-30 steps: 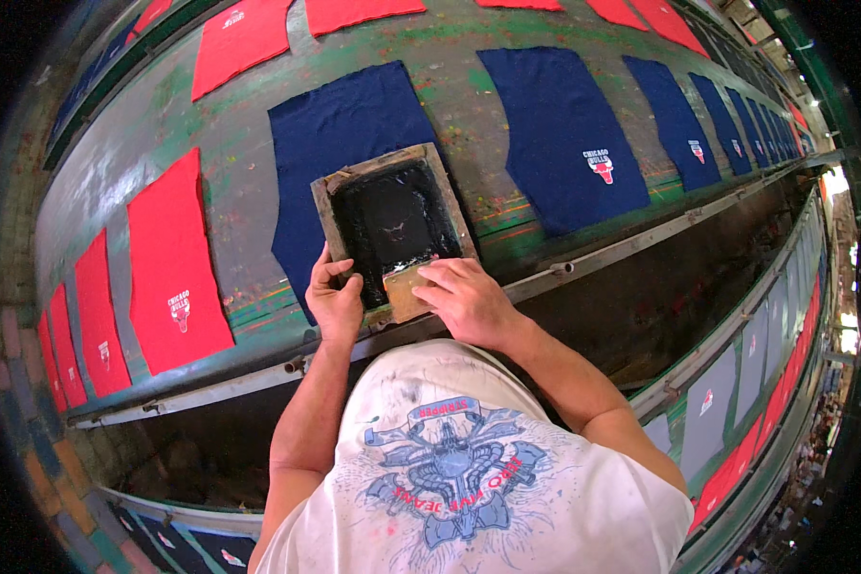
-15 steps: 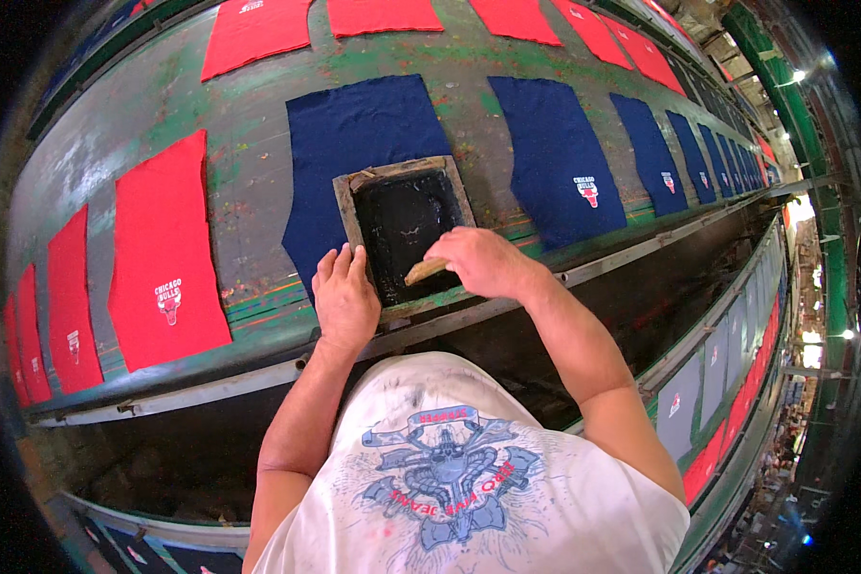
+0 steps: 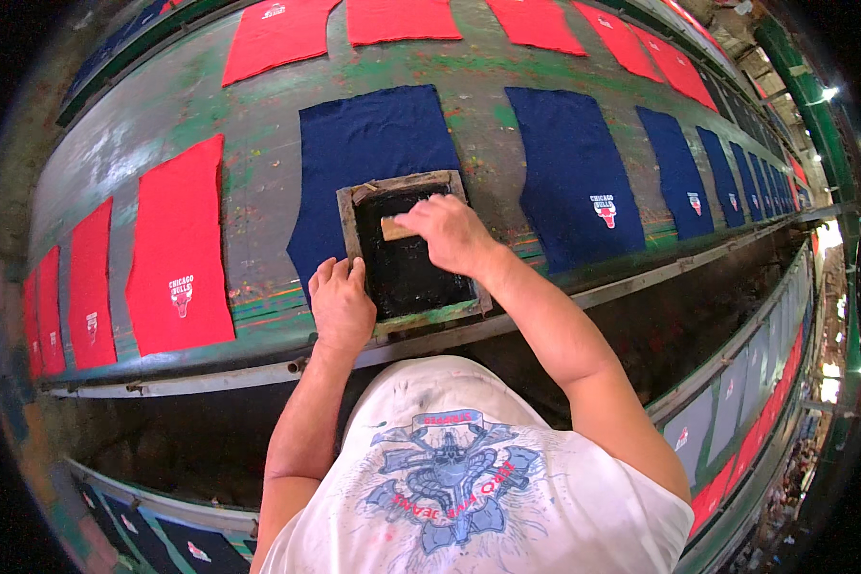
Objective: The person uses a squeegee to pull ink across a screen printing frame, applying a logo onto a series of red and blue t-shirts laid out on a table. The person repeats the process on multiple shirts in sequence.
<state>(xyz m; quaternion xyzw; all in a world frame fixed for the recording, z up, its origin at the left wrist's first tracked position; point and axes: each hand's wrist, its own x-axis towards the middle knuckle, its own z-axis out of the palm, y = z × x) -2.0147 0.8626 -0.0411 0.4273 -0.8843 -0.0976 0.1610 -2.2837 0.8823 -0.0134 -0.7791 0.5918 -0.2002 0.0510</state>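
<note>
A wooden-framed printing screen with dark mesh lies over the lower part of a navy cloth piece. My left hand is at the screen's left side, fingers bent against the wooden bar and holding it. Inside the frame, my right hand is closed around a wooden-handled squeegee near the far end of the mesh. The squeegee's blade is hidden against the dark mesh. Whatever is printed on the cloth beneath is covered by the screen.
A long stained table carries red cloth pieces to the left and along the far side. Printed navy pieces run off to the right. A metal rail edges the near side. Another table with grey pieces stands at right.
My right hand has moved the squeegee from the near end of the screen to its far end. The left hand stays on the frame. The view has shifted slightly.
</note>
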